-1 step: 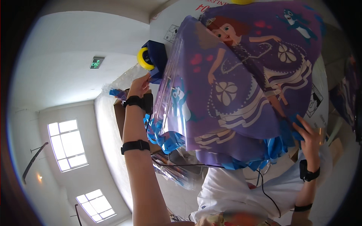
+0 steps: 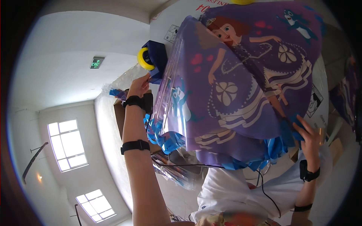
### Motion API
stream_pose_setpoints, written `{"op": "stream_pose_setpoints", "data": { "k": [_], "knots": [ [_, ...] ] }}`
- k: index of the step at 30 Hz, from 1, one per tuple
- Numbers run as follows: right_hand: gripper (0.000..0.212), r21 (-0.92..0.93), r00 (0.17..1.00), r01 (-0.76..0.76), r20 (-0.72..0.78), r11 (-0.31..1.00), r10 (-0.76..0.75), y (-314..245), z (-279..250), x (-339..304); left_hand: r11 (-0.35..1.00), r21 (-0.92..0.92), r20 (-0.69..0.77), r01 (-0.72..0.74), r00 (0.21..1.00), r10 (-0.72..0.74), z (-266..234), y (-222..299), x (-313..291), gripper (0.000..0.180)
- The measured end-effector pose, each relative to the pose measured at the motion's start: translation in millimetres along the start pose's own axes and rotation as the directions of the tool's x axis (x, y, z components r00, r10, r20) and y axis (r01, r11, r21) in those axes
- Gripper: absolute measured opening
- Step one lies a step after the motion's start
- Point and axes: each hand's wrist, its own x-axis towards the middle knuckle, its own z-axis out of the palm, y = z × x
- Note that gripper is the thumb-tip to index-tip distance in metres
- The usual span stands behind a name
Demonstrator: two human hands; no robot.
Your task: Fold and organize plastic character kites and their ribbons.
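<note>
Large purple printed sheets [image 2: 241,83] with a princess figure and dolphins lie overlapped before me, glossy clear film along the left side. Crumpled blue strips [image 2: 171,142] hang from their lower edges. My left hand [image 2: 139,85] is closed in a pinch at the lower end of a dark blue tape dispenser [image 2: 158,60] with a yellow wheel; what its fingers hold is too small to make out. At the lower right of the sheets, my right hand [image 2: 307,136] grips their blue edge, fingers partly bent over it; its thumb is hidden.
A white printed board [image 2: 320,83] lies beneath the sheets. Clear-wrapped packages [image 2: 173,173] rest below at the left, and more printed purple material [image 2: 345,94] hangs at the far right. A black cable [image 2: 188,165] crosses in front of my white trousers [image 2: 233,192].
</note>
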Motion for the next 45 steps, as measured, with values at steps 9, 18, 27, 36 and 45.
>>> {"op": "stream_pose_setpoints", "data": {
  "k": [9, 18, 27, 36, 45],
  "knots": [
    [0.061, -0.025, 1.0, -0.013, 0.005, 1.0, 0.013, 3, 3, -2, 0.975, -0.212, -0.053, 0.061, 0.996, -0.074, -6, 9, -15, 0.025],
    [0.063, -0.026, 0.998, -0.044, 0.041, 0.999, 0.045, 2, 1, -3, 0.946, -0.302, 0.034, 0.115, 0.993, -0.11, 14, -14, -53, 0.029],
    [0.064, -0.037, 1.0, -0.009, 0.008, 0.999, 0.009, 2, 2, -2, 0.884, -0.464, 0.096, 0.053, 0.995, -0.01, 19, -30, -51, 0.024],
    [0.067, -0.03, 0.999, -0.037, 0.031, 0.999, 0.038, -3, 0, -2, 0.905, -0.417, 0.175, -0.085, 0.97, 0.172, 11, -58, -29, 0.029],
    [0.06, 0.062, 0.992, 0.116, -0.066, 0.991, -0.112, -25, 11, 24, 0.158, 0.881, -0.077, -0.445, 0.193, 0.978, -122, -93, -10, 0.018]
  ]
}}
